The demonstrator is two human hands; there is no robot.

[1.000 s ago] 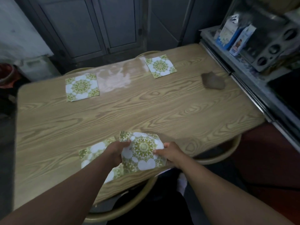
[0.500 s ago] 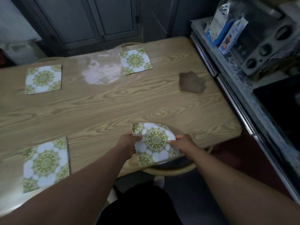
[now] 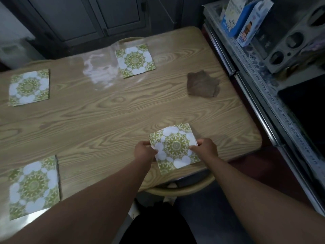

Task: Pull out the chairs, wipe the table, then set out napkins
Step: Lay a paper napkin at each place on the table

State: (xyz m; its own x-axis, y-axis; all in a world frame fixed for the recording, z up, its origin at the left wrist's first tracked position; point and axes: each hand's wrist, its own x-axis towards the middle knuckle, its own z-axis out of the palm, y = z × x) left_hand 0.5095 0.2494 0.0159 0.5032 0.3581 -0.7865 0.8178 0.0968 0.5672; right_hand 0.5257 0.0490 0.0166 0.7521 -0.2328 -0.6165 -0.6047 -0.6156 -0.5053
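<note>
A green-and-white patterned napkin (image 3: 174, 147) lies flat near the front right edge of the wooden table (image 3: 109, 117). My left hand (image 3: 145, 150) pinches its left edge and my right hand (image 3: 205, 147) pinches its right edge. Three more napkins lie flat: one at the front left (image 3: 33, 186), one at the far left (image 3: 29, 87), one at the far middle (image 3: 135, 60). A brown wiping cloth (image 3: 202, 84) rests crumpled at the table's right side.
A chair's curved back (image 3: 181, 188) shows under the table's front edge below my hands; another chair back (image 3: 130, 39) stands at the far side. A counter (image 3: 274, 95) with cartons (image 3: 246, 20) and a toaster oven runs along the right. Grey cabinets stand behind.
Both hands carried the napkin to the right along the front edge and lowered it flat onto the table; one napkin stayed at the front left. The view shifted right.
</note>
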